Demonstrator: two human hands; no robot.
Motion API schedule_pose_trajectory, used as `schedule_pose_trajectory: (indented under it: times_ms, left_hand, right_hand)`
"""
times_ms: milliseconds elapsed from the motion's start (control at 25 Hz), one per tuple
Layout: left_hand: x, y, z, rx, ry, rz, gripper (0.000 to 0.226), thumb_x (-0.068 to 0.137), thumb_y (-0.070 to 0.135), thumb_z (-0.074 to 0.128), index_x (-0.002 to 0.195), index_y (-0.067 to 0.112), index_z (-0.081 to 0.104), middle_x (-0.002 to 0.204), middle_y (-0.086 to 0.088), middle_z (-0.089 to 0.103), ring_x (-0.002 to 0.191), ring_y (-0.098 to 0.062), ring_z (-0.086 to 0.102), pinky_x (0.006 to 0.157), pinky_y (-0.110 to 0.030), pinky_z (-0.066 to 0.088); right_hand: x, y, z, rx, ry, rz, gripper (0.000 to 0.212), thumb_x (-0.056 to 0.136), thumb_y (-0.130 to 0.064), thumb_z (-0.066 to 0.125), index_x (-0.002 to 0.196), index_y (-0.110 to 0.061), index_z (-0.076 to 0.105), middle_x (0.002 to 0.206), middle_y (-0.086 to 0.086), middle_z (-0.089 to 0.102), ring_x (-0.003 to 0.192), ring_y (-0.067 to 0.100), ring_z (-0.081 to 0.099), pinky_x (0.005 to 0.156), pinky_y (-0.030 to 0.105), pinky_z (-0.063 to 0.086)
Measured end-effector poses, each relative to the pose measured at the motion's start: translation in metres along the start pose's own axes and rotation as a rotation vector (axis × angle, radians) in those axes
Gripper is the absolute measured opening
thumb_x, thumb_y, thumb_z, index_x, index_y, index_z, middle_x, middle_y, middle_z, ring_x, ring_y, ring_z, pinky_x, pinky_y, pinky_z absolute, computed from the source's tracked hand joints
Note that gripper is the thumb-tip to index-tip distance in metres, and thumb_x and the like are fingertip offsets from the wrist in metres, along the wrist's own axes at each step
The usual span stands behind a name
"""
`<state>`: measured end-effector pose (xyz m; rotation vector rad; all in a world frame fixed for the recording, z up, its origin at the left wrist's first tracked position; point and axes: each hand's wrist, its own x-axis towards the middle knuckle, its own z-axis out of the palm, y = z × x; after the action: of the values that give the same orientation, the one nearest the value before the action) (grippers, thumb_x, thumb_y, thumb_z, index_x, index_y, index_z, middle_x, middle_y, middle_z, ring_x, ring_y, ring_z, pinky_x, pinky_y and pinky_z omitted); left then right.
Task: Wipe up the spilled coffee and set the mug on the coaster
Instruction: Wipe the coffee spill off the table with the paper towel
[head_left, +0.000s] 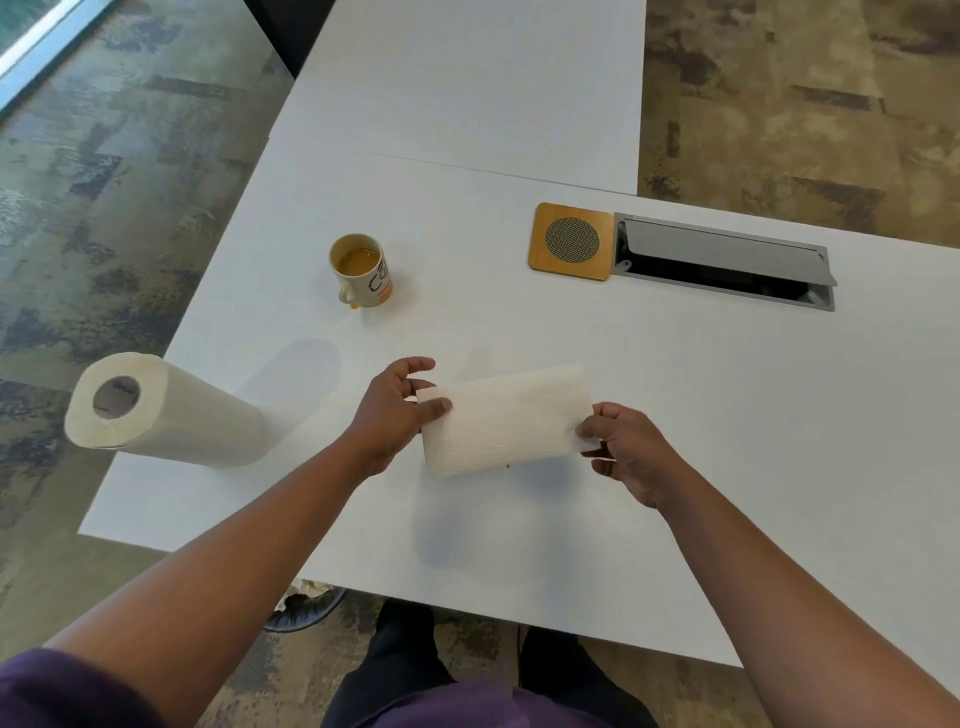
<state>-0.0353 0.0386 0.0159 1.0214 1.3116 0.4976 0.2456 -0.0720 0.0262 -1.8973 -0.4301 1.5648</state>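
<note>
On the table (675, 389) I see the mug (362, 270) far left and the coaster (570, 241) to its right, touching the cable box (724, 262). Nearer me — the paper roll (156, 410) stands left, the folded towel (506, 418) centre, held between both hands

Grey cable hatch (724, 262) open in white table (467, 104); patterned carpet (805, 93).

Bright, even light across the white table (675, 389), no harsh glare. Soft, faint shadows sit beside the paper towel roll (156, 415) and under the arms. Wide-angle bending at the edges, slight overall softness.
</note>
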Motion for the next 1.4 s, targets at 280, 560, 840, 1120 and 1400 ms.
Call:
schedule_pose_trajectory:
  times_ms: [280, 560, 840, 1120, 1400]
  left_hand:
    - [0.003, -0.048, 0.010, 0.381, 0.055, 0.013, 0.041, 0.080, 0.008, 0.081, 0.112, 0.029, 0.066, 0.096, -0.002, 0.068, 0.086, -0.021, 0.064, 0.076, -0.029, 0.051]
    - [0.003, -0.075, 0.022, 0.804, 0.013, 0.116, 0.014, 0.090, 0.013, 0.070, 0.092, 0.027, 0.070, 0.099, 0.011, 0.059, 0.092, -0.014, 0.057, 0.076, -0.027, 0.042]
    - [-0.004, -0.086, 0.038, 0.949, 0.052, 0.144, 0.004, 0.090, 0.029, 0.065, 0.090, 0.032, 0.067, 0.095, 0.017, 0.060, 0.081, -0.011, 0.056, 0.063, -0.026, 0.038]
    - [-0.015, -0.099, 0.056, 0.891, -0.036, 0.130, 0.009, 0.088, 0.035, 0.068, 0.081, 0.034, 0.063, 0.081, 0.016, 0.064, 0.076, -0.006, 0.060, 0.059, -0.021, 0.043]
    - [-0.018, -0.110, 0.057, 0.945, -0.151, 0.321, 0.008, 0.089, 0.020, 0.073, 0.083, 0.026, 0.071, 0.085, 0.012, 0.064, 0.078, -0.009, 0.058, 0.063, -0.015, 0.040]
  right_hand:
    - [0.017, 0.056, 0.007, -0.248, 0.021, 0.043, 0.015, 0.081, -0.004, 0.073, 0.078, -0.012, 0.061, 0.074, 0.006, 0.058, 0.062, 0.016, 0.048, 0.051, 0.023, 0.034]
    - [0.032, 0.098, 0.020, -0.412, 0.189, 0.019, 0.014, 0.074, -0.009, 0.077, 0.080, -0.014, 0.065, 0.077, -0.001, 0.066, 0.072, 0.019, 0.060, 0.066, 0.033, 0.049]
    - [0.016, 0.120, 0.059, -0.282, 0.460, -0.255, 0.050, 0.081, -0.017, 0.078, 0.114, -0.031, 0.042, 0.078, -0.002, 0.050, 0.069, 0.014, 0.054, 0.062, 0.026, 0.045]
    - [0.015, 0.129, 0.106, -0.287, 0.342, -0.144, 0.065, 0.094, -0.037, 0.066, 0.147, -0.011, 0.038, 0.144, 0.005, 0.042, 0.126, 0.025, 0.047, 0.105, 0.040, 0.045]
    - [0.031, 0.109, 0.122, -0.276, 0.508, -0.089, 0.055, 0.086, -0.068, 0.057, 0.116, -0.022, 0.057, 0.112, -0.005, 0.057, 0.100, 0.019, 0.053, 0.085, 0.039, 0.050]
